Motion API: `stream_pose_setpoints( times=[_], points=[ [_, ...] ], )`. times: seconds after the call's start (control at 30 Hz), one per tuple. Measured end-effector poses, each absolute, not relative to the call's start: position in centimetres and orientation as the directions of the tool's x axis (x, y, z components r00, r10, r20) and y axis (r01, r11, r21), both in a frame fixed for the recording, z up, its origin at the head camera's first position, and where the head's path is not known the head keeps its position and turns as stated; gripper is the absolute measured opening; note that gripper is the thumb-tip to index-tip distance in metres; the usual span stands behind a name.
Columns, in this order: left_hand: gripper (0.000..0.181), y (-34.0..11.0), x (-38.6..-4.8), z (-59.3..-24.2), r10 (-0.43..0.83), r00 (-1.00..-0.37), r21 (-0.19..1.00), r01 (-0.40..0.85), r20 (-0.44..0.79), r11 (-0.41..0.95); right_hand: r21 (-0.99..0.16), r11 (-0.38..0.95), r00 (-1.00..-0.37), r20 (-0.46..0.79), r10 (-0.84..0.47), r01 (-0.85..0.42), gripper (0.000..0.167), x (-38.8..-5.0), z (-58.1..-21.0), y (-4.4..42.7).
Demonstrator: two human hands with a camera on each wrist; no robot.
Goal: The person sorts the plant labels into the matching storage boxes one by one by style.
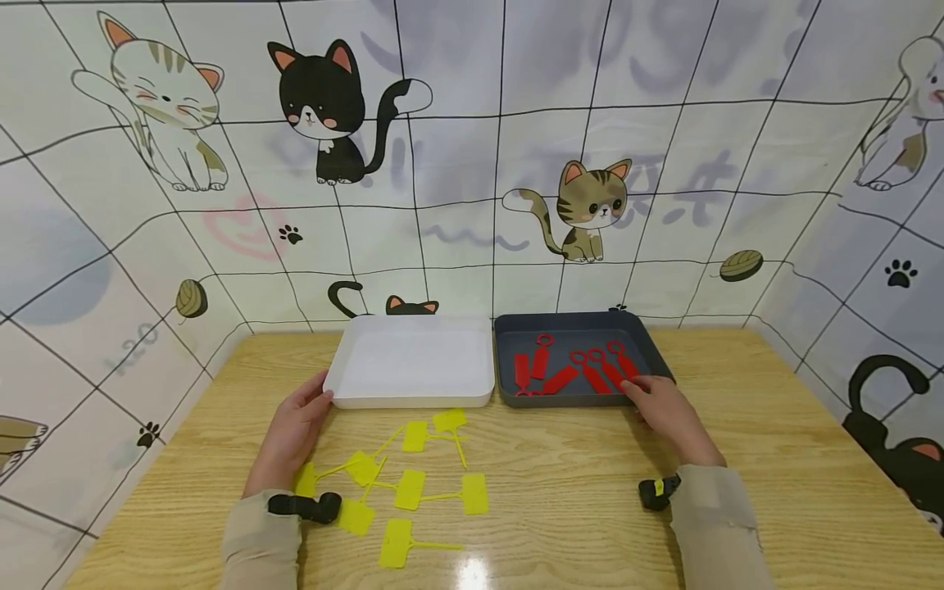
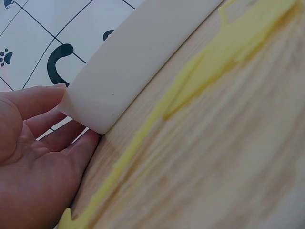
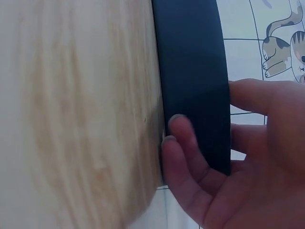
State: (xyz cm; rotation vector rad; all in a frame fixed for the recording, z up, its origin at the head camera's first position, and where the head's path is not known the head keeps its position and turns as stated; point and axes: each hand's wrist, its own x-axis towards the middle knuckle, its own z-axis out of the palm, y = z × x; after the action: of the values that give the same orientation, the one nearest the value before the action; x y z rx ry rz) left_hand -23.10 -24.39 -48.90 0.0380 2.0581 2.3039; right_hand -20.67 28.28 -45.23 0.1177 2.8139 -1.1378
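My left hand [image 1: 289, 434] grips the front left corner of a white tray [image 1: 409, 402], thumb at the rim and fingers round the side wall. In the left wrist view this corner [image 2: 100, 107] lies between thumb and fingers. At the front right of a dark grey tray [image 1: 575, 400], my right hand [image 1: 674, 419] holds the wall; some fingers press its outside [image 3: 193, 71] and others reach over the rim, their tips hidden in the right wrist view. Several flat red tags with ring ends [image 1: 559, 379] lie in the grey tray, some close to the right fingertips.
Several yellow tags with square plates and thin stems [image 1: 409, 490] lie scattered on the wooden table [image 1: 560, 500] before the white tray, some beside my left wrist. Behind the trays hangs a cat-patterned cloth [image 1: 457, 164], which also covers both sides.
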Motion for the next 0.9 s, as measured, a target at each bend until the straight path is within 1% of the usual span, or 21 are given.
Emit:
stream_pose_setpoints(
  times=[0.23,0.43,0.57,0.67,0.77,0.9],
  points=[
    [0.054,-24.4,-23.2,-48.9,0.056,-0.998,0.992,-0.014,-0.007,-0.127,-0.66,0.74,-0.991,-0.114,0.072,0.129,0.072,-20.5,-44.7,28.4],
    [0.056,-24.4,-23.1,-48.9,0.06,-0.998,0.991,-0.01,-0.002,-0.136,-0.689,0.718,-0.996,-0.066,0.066,0.094,0.061,-20.3,-44.2,28.6],
    [0.056,-24.4,-23.1,-48.9,0.061,-0.998,0.992,-0.007,0.001,-0.129,-0.698,0.713,-0.997,-0.027,0.07,0.069,0.058,-20.1,-44.1,28.7],
    [0.055,-24.4,-23.1,-48.9,0.063,-0.998,0.992,-0.005,0.002,-0.124,-0.722,0.69,-0.996,0.023,0.092,0.047,0.056,-20.0,-44.1,28.7],
    [0.055,-24.4,-23.1,-48.9,0.06,-0.998,0.992,-0.012,-0.004,-0.124,-0.756,0.654,-0.985,0.104,0.139,0.012,0.051,-20.0,-44.2,28.8],
    [0.056,-24.4,-23.1,-49.0,0.055,-0.998,0.992,-0.013,-0.006,-0.122,-0.814,0.58,-0.937,0.224,0.269,-0.028,0.044,-20.2,-44.5,29.1]
  ],
)
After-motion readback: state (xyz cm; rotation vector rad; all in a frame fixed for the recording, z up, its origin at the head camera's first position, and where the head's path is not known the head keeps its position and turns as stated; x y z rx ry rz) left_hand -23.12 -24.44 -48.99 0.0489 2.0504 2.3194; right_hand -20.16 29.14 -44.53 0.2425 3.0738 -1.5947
